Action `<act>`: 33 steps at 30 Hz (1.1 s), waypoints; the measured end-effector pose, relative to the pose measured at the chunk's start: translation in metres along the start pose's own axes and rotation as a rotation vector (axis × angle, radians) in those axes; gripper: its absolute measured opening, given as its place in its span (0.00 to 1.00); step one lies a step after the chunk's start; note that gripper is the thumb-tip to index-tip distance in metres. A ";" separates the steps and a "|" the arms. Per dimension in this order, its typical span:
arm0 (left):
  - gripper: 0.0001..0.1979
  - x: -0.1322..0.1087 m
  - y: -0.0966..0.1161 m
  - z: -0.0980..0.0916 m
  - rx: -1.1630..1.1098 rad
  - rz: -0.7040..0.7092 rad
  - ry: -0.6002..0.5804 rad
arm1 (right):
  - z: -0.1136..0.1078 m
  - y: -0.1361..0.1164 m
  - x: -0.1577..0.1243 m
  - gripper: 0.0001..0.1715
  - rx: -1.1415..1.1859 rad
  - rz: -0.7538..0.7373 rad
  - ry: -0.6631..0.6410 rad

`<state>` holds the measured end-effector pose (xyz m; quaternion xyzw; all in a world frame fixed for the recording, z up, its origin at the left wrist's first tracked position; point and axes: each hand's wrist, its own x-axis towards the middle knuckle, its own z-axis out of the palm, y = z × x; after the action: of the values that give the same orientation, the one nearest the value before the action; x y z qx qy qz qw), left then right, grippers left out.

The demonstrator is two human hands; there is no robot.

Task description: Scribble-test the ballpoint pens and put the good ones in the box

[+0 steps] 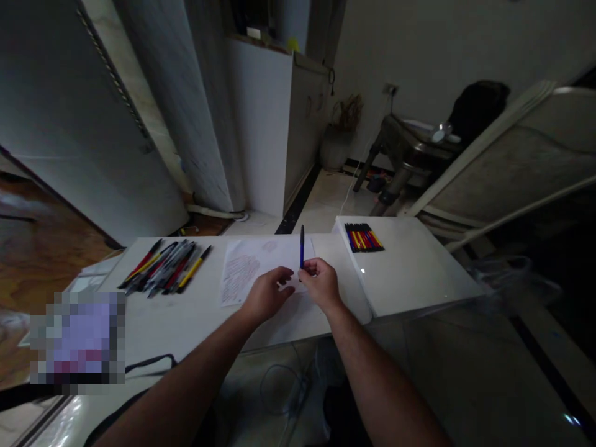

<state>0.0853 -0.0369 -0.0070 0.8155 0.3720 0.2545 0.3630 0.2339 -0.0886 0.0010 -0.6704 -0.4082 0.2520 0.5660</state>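
In my right hand (321, 282) a blue pen (302, 248) with a dark cap stands upright, pinched between thumb and fingers. Close by on the left, my left hand (272, 290) is open, its fingers curved and apart with nothing between them. Both hands are over a white sheet of paper (233, 288) covered in scribbled strokes on its left part. To the left lies a loose pile of pens (167, 267) in black, red, yellow and clear. At the right, a row of pens (364, 237) in several colours lies side by side.
The long white table (200, 316) holds the paper and the pile. A white box-like surface (414, 267) at its right end carries the row. Beyond stand a white cabinet (261, 124), a small dark side table (410, 149) and a chair (521, 149). Cables (284, 372) hang below the table edge.
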 end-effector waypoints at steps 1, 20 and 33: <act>0.14 0.002 -0.001 0.003 0.085 0.012 -0.014 | -0.007 0.003 0.005 0.11 -0.005 0.029 0.021; 0.16 0.023 -0.018 0.011 0.268 -0.043 -0.217 | -0.227 0.083 0.143 0.15 -0.581 0.290 0.362; 0.16 0.026 -0.012 0.011 0.283 -0.106 -0.248 | -0.253 0.089 0.181 0.12 -0.706 0.327 0.310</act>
<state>0.1032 -0.0147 -0.0190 0.8628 0.3989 0.0776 0.3008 0.5578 -0.0799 -0.0037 -0.9094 -0.2675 0.0792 0.3086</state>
